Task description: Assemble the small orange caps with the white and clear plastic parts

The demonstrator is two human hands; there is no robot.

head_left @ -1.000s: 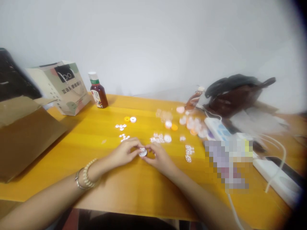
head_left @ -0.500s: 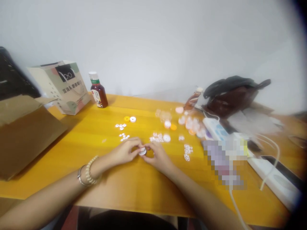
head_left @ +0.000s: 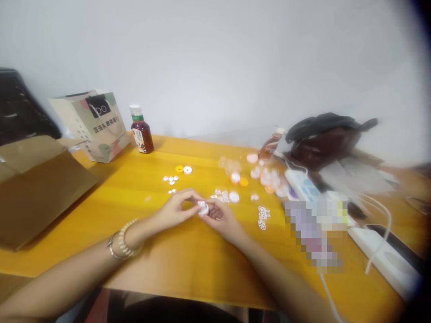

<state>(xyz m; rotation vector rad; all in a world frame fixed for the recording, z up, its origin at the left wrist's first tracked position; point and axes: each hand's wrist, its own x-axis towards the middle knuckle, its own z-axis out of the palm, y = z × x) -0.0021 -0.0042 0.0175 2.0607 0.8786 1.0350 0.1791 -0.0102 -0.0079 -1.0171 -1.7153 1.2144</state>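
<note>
Between my two hands is a small round white plastic piece [head_left: 203, 208], tilted up, with a smaller white part at its top left. The thumb and forefinger of my left hand [head_left: 180, 208] pinch its left side. My right hand [head_left: 224, 217] grips the right side, fingers curled in. Fingertips cover much of it, so its exact kind cannot be told. Just behind the hands lie white cut-out pieces [head_left: 220, 195] and a white disc [head_left: 234, 197]. Farther back are small white round pieces [head_left: 171, 179], an orange ring [head_left: 179, 169] and a white ring [head_left: 187, 170].
A cardboard box [head_left: 43, 188], a paper bag [head_left: 101, 125] and a dark red bottle [head_left: 142, 134] stand on the left. Blurred discs [head_left: 269, 177], more cut-outs [head_left: 262, 217], a second bottle [head_left: 271, 143], power strips [head_left: 380, 255], cables and a dark bag [head_left: 330, 139] occupy the right.
Both hands have risen slightly and closed nearer together around the white piece, which has tilted. My right fingers have curled in more. The whole view has shifted a little.
</note>
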